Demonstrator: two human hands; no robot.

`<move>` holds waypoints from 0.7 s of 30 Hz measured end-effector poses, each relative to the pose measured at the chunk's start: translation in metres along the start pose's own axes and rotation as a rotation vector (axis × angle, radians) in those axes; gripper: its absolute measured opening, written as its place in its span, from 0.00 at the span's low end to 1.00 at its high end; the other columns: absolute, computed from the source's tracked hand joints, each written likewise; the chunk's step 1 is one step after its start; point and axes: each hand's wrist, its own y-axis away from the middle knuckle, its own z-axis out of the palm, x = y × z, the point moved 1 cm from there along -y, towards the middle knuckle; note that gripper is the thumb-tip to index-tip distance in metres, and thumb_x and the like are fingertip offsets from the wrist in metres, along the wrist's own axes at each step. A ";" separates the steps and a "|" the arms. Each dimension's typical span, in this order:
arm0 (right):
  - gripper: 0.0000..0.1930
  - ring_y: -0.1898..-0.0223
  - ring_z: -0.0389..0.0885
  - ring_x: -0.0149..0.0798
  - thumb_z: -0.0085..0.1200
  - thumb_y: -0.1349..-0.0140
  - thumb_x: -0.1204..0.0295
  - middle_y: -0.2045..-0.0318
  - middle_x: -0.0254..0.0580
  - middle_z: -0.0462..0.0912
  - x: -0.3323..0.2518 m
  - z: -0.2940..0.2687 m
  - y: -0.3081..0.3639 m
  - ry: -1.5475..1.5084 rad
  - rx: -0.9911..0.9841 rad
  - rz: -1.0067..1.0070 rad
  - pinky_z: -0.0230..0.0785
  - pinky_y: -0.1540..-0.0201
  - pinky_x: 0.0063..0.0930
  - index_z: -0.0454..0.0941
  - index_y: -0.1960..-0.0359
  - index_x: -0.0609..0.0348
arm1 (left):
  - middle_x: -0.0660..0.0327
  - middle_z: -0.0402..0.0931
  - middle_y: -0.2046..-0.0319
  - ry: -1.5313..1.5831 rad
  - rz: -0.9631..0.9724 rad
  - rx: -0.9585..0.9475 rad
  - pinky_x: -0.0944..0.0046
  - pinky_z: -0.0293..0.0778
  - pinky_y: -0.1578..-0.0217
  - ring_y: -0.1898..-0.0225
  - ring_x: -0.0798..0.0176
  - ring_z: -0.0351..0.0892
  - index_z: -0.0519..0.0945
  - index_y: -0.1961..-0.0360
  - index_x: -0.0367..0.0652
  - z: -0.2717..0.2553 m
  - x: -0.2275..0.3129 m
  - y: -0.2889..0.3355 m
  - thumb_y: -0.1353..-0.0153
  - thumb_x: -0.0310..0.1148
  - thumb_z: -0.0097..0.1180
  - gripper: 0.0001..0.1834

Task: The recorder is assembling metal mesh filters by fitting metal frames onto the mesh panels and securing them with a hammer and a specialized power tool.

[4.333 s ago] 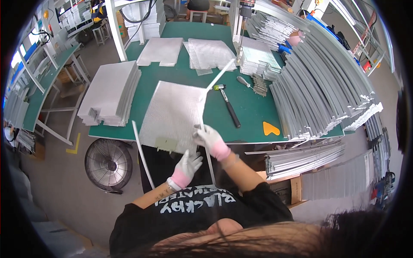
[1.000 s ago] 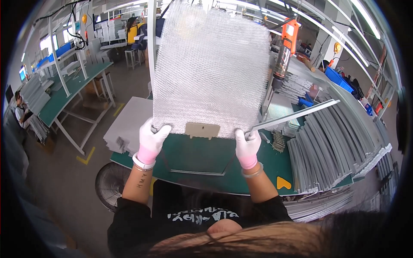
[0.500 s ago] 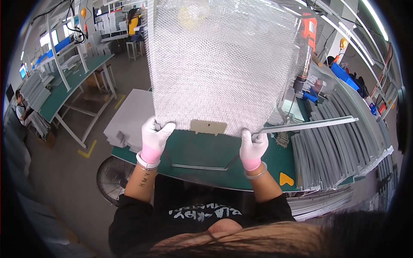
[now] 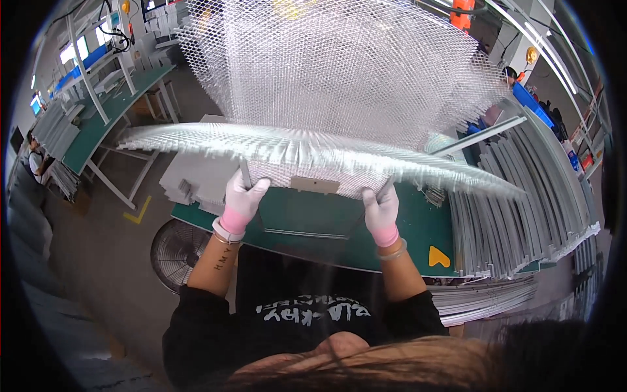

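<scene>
Both my hands wear white gloves with pink cuffs. My left hand (image 4: pixel 244 200) is closed on the near left edge of a silvery mesh panel (image 4: pixel 339 78), and my right hand (image 4: pixel 381 212) grips its near right edge. The mesh looks layered and fans out wide at the far side. Across it runs a bent, motion-blurred band of mesh (image 4: pixel 307 145), its tips reaching out past both hands. A small beige plate (image 4: pixel 315 185) sits at the near edge between my hands. Below, on the green table (image 4: pixel 307 212), lies a thin metal frame (image 4: pixel 307 234).
Grey metal strips (image 4: pixel 522 209) are stacked at the right, with one light strip (image 4: pixel 480 136) jutting across. A yellow heart-shaped piece (image 4: pixel 439 257) lies near the table edge. White sheets (image 4: pixel 196 173) are piled at the left. A fan (image 4: pixel 176 255) stands below; an orange power tool (image 4: pixel 462 14) hangs above.
The mesh, earlier one rectangular sheet held up, now spreads wider at the far side. A blurred mesh band has appeared across it. My hands keep their grip nearly in place.
</scene>
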 end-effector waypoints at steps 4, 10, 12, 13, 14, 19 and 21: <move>0.09 0.67 0.70 0.20 0.53 0.38 0.79 0.64 0.34 0.77 -0.011 -0.015 -0.026 -0.290 -0.129 -0.110 0.64 0.66 0.18 0.73 0.57 0.66 | 0.63 0.76 0.49 0.017 0.101 -0.222 0.69 0.69 0.47 0.49 0.72 0.73 0.71 0.43 0.34 -0.011 0.031 -0.018 0.36 0.26 0.57 0.20; 0.19 0.82 0.62 0.26 0.60 0.41 0.75 0.86 0.28 0.64 -0.047 0.004 -0.036 -0.042 0.133 -0.092 0.59 0.78 0.26 0.63 0.84 0.61 | 0.68 0.74 0.62 0.172 0.287 0.100 0.73 0.67 0.55 0.61 0.78 0.69 0.74 0.54 0.36 0.010 0.047 -0.024 0.35 0.22 0.51 0.09; 0.23 0.83 0.60 0.27 0.62 0.41 0.73 0.88 0.28 0.61 -0.045 0.012 -0.033 0.169 0.288 -0.147 0.57 0.79 0.28 0.59 0.87 0.59 | 0.66 0.75 0.61 -0.018 0.335 0.285 0.74 0.68 0.55 0.60 0.77 0.70 0.75 0.55 0.35 0.017 0.047 -0.013 0.34 0.23 0.53 0.08; 0.19 0.81 0.60 0.24 0.61 0.40 0.73 0.86 0.27 0.62 -0.045 0.015 -0.029 0.225 0.326 -0.146 0.56 0.78 0.25 0.61 0.83 0.59 | 0.64 0.77 0.57 0.079 0.382 0.266 0.72 0.69 0.53 0.58 0.74 0.73 0.74 0.52 0.34 0.020 0.048 -0.010 0.34 0.23 0.53 0.11; 0.16 0.79 0.59 0.22 0.59 0.39 0.73 0.83 0.26 0.63 -0.044 0.016 -0.027 0.282 0.363 -0.145 0.56 0.77 0.22 0.64 0.78 0.59 | 0.64 0.77 0.57 0.076 0.377 0.269 0.72 0.69 0.53 0.58 0.74 0.73 0.74 0.52 0.34 0.019 0.052 -0.010 0.34 0.23 0.53 0.11; 0.18 0.79 0.59 0.23 0.61 0.40 0.73 0.82 0.28 0.64 -0.036 0.007 -0.036 0.032 0.223 -0.143 0.56 0.77 0.24 0.62 0.81 0.58 | 0.59 0.76 0.49 0.163 0.164 0.021 0.67 0.69 0.47 0.50 0.68 0.74 0.68 0.42 0.31 0.004 0.050 -0.013 0.33 0.25 0.51 0.19; 0.13 0.76 0.66 0.26 0.60 0.39 0.75 0.79 0.32 0.70 -0.020 -0.001 -0.035 -0.038 0.117 -0.112 0.63 0.72 0.24 0.68 0.77 0.62 | 0.59 0.75 0.48 0.150 0.169 0.005 0.66 0.68 0.47 0.50 0.68 0.74 0.67 0.42 0.31 0.003 0.042 -0.011 0.33 0.26 0.51 0.20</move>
